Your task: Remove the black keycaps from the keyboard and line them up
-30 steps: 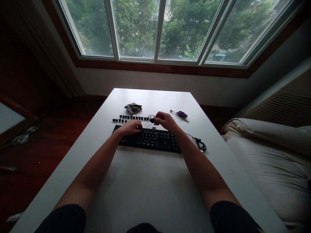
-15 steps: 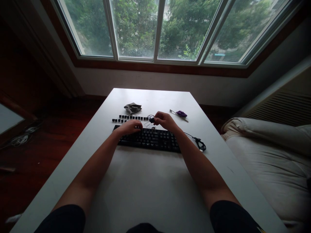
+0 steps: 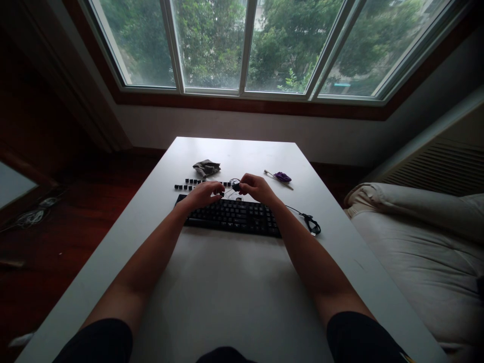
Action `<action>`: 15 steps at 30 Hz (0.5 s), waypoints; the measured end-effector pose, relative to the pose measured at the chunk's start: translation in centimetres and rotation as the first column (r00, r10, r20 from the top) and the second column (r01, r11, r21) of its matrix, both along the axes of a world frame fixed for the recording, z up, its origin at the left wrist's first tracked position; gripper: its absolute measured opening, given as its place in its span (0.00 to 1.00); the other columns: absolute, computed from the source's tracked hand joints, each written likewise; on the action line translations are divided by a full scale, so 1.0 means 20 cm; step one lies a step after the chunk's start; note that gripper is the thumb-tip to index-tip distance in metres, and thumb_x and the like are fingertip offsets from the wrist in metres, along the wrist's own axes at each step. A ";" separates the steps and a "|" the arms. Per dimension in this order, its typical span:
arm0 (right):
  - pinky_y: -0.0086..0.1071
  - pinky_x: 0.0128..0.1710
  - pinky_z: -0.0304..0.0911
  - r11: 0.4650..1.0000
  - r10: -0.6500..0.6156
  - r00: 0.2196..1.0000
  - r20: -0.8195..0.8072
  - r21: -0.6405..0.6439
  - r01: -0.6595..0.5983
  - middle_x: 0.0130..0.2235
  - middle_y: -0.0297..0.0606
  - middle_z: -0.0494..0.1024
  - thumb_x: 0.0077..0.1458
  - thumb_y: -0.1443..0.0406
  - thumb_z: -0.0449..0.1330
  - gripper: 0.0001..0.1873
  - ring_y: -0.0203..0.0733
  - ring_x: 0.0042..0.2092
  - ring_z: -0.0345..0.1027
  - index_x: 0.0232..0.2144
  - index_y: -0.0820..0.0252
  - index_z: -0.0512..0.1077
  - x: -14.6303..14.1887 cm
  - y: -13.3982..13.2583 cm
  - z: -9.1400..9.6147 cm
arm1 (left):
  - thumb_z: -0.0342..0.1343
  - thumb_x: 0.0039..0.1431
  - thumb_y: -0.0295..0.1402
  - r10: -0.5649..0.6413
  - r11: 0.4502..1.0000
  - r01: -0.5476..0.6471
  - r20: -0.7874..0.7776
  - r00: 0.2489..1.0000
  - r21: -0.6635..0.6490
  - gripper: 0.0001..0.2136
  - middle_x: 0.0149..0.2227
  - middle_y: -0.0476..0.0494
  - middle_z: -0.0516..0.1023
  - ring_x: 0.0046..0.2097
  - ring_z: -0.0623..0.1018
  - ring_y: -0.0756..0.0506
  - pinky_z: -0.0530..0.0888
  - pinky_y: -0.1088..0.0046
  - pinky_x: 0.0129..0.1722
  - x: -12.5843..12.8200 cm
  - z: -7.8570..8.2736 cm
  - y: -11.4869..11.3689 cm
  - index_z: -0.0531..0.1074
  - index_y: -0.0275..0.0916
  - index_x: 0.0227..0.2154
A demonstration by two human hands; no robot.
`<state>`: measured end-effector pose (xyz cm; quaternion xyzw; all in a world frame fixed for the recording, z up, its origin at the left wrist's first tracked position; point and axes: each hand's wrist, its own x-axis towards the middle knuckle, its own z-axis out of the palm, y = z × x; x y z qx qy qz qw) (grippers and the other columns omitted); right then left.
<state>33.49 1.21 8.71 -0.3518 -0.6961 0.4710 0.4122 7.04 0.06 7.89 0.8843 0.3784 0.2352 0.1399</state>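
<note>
A black keyboard [image 3: 234, 218] lies across the middle of the white table [image 3: 234, 297]. My right hand [image 3: 257, 187] hovers over its far edge, pinched shut on a small black keycap puller [image 3: 236, 186] with thin wire loops. My left hand [image 3: 204, 194] is just left of it, fingers curled and reaching toward the puller; what its fingertips hold is too small to see. A row of loose black keycaps [image 3: 196, 183] lies on the table beyond the keyboard.
A crumpled grey cloth [image 3: 206, 167] sits behind the keycaps. A purple brush [image 3: 282, 177] lies at the far right, and the keyboard's coiled cable [image 3: 310, 224] at its right end. A cushioned seat [image 3: 419, 242] stands right of the table, windows beyond.
My left hand has lifted from the keyboard and moved right and forward toward the puller. My right hand has barely moved.
</note>
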 end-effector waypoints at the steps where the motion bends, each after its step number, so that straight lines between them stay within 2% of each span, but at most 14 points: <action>1: 0.33 0.31 0.72 1.000 0.002 1.000 -0.007 -0.001 -0.002 0.29 0.37 0.81 0.54 0.58 0.65 0.11 0.39 0.29 0.75 0.32 0.59 0.71 0.00 0.00 0.00 | 0.59 0.60 0.31 -0.001 1.000 0.001 0.001 1.000 0.006 0.08 0.40 0.45 0.80 0.39 0.78 0.46 0.73 0.70 0.41 0.00 0.00 0.00 0.76 0.41 0.43; 10: 0.32 0.30 0.71 1.000 -0.025 0.999 0.027 0.015 0.025 0.28 0.37 0.81 0.55 0.58 0.65 0.11 0.39 0.28 0.75 0.32 0.60 0.72 0.00 0.00 0.00 | 0.59 0.60 0.31 -0.023 1.000 0.023 0.017 1.000 0.002 0.08 0.40 0.46 0.80 0.39 0.78 0.46 0.73 0.70 0.41 -0.01 -0.02 0.01 0.77 0.41 0.43; 15: 0.33 0.30 0.72 0.999 -0.046 0.998 0.043 0.029 0.045 0.28 0.38 0.81 0.55 0.58 0.64 0.10 0.40 0.29 0.76 0.32 0.60 0.72 0.01 0.00 0.02 | 0.58 0.61 0.30 0.073 0.997 -0.073 0.056 0.996 -0.012 0.14 0.45 0.43 0.79 0.41 0.79 0.45 0.74 0.69 0.43 -0.01 -0.08 0.04 0.78 0.42 0.49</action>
